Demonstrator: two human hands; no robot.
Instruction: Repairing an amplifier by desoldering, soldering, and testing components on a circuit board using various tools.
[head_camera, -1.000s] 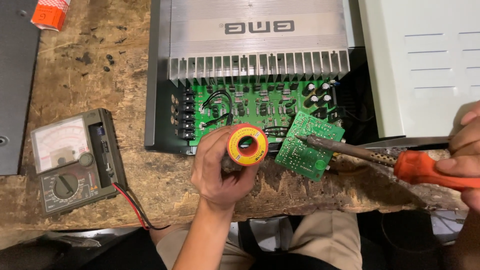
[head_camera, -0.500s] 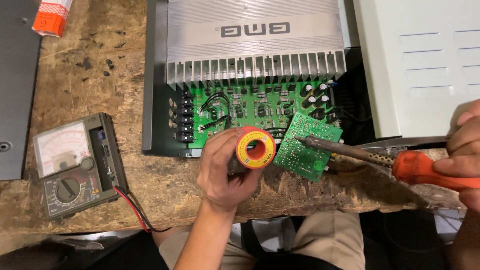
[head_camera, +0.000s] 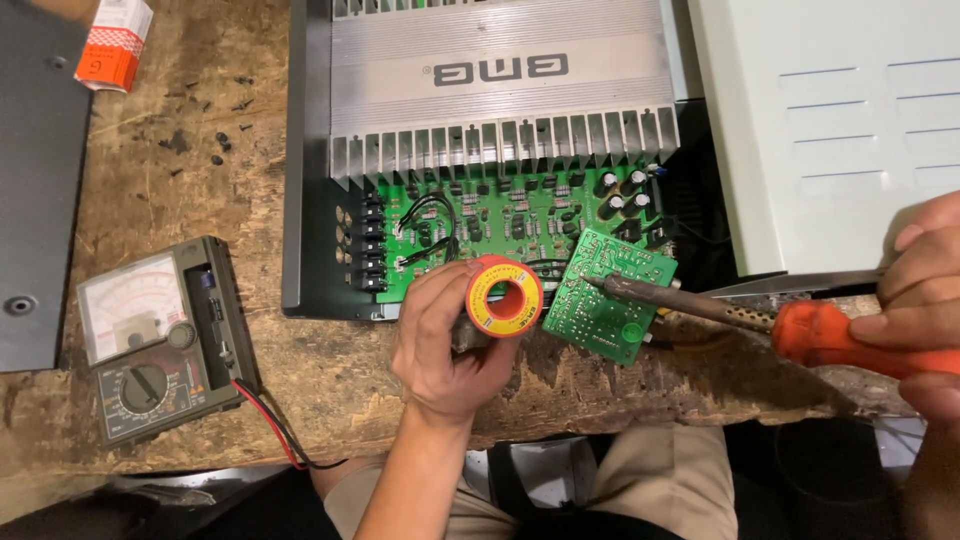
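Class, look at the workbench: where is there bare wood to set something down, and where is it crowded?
Bare wood lies between the meter and the amplifier, and along the near edge left of the left hand. It is crowded around the small green board, where the solder spool and soldering iron in the right hand meet.

Your left hand (head_camera: 450, 345): bare, no glove, ring or watch showing.
Your left forearm: bare up to the frame's lower edge, no sleeve in sight.
Your right hand (head_camera: 925, 305): bare too, cut off by the right edge, so only fingers and part of the palm show.
Your trousers (head_camera: 650, 480): light khaki cloth, seen over both thighs below the bench edge.
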